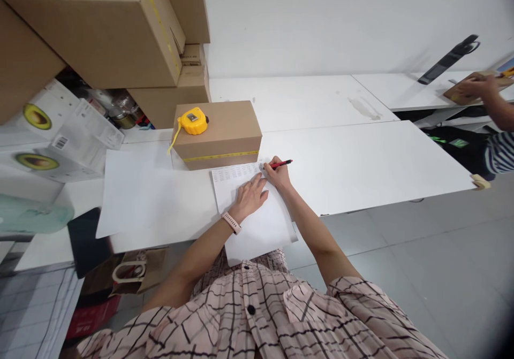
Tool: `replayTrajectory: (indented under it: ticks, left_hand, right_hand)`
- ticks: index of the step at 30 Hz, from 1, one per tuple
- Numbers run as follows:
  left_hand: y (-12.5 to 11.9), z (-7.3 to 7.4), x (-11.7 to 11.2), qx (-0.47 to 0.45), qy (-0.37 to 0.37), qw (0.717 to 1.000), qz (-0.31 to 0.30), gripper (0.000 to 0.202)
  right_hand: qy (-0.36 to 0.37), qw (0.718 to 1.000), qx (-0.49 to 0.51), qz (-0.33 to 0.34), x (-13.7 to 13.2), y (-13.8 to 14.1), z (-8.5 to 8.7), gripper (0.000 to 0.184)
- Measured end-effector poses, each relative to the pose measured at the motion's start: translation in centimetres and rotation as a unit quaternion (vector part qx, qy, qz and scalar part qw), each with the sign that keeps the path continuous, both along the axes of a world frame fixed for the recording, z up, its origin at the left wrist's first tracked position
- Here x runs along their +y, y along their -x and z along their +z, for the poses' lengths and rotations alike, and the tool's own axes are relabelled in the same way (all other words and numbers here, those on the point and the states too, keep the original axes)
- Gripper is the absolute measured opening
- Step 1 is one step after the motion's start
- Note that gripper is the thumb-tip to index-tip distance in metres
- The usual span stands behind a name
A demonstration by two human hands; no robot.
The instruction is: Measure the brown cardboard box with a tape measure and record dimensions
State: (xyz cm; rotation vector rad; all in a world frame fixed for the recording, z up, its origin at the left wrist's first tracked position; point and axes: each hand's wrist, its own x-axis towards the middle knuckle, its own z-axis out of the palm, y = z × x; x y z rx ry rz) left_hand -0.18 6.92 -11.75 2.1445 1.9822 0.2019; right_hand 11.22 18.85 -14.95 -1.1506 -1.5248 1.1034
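Note:
My right hand [278,174] is closed around a red and black pen [283,163], its lower end down at the printed rows near the top of a white paper sheet [252,230]. Flat on that sheet rests my left hand [249,196], fingers stretched toward the printed rows. The sheet lies on the white table and hangs past its front edge. Just behind it stands a closed cardboard box [225,126] with a yellow measuring tape strip along its front side. On the box's top sits a yellow tape measure [194,121].
Larger cardboard boxes [100,32] are stacked at the left, above white avocado-printed cartons [60,129]. Blank paper [132,188] and a black tablet-like slab [90,241] lie left. Far right, another person's hand [477,89] touches a brown box near a dark bottle [448,59].

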Motion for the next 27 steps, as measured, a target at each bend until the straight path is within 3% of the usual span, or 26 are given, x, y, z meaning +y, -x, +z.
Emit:
replayTrajectory:
  ticks: [14,27]
  left_hand:
    - [0.02,-0.06,0.07,0.004,-0.005,1.0,-0.006,0.048]
    - [0.02,-0.21,0.04,0.001,-0.006,1.0,-0.005,0.049]
  right_hand:
    - [-0.001,1.0,0.004,0.011,0.22,-0.06,-0.58,0.029]
    - [-0.006,1.0,0.01,0.008,-0.05,-0.05,-0.03,0.028]
